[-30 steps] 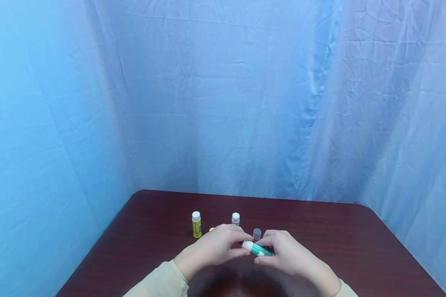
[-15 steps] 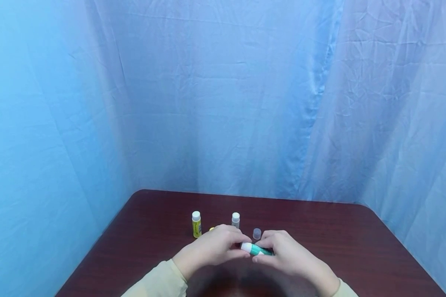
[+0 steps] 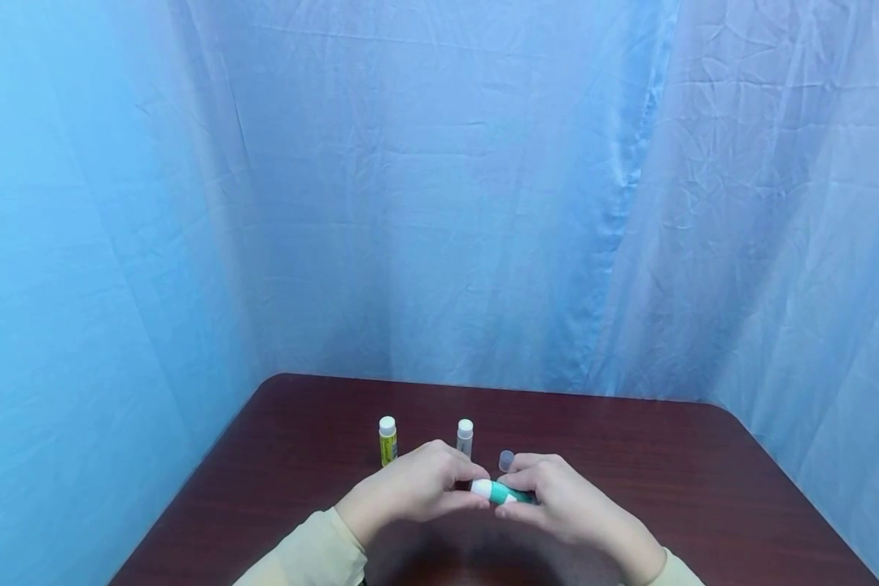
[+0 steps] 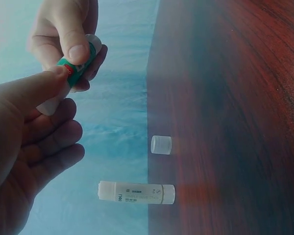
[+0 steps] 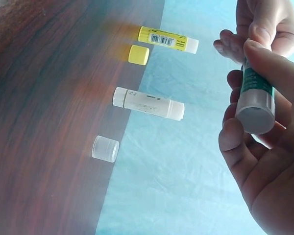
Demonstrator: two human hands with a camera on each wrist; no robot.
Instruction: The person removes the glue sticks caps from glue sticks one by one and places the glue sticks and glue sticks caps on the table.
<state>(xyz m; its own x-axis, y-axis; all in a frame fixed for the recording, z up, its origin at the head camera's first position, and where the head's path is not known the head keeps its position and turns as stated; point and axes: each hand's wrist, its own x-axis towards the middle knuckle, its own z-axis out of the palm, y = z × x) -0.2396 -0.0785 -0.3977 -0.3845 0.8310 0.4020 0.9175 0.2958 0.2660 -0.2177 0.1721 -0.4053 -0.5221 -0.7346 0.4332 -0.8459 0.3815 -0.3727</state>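
A green and white glue stick [image 3: 504, 493] lies nearly level between both hands, close over the table. My right hand [image 3: 567, 500] grips its green barrel, fingers curled round it near the base in the right wrist view. My left hand [image 3: 417, 488] pinches the white end; in the left wrist view its thumb [image 4: 44, 85] presses by a red mark on the barrel. Behind the hands stands an upright white glue stick [image 3: 465, 439] without a cap. Its clear cap [image 3: 507, 461] sits to the right. A yellow glue stick [image 3: 388, 443], also uncapped, stands upright to the left.
A yellow cap [image 5: 138, 55] sits by the yellow glue stick in the right wrist view; the left hand hides it from the head view. The dark red table [image 3: 630, 431] has rounded far corners. Blue cloth [image 3: 439, 203] hangs behind it and along both sides.
Both hands have shifted slightly left with the green glue stick, which lies a little more level. The left hand now covers the yellow cap in the head view.
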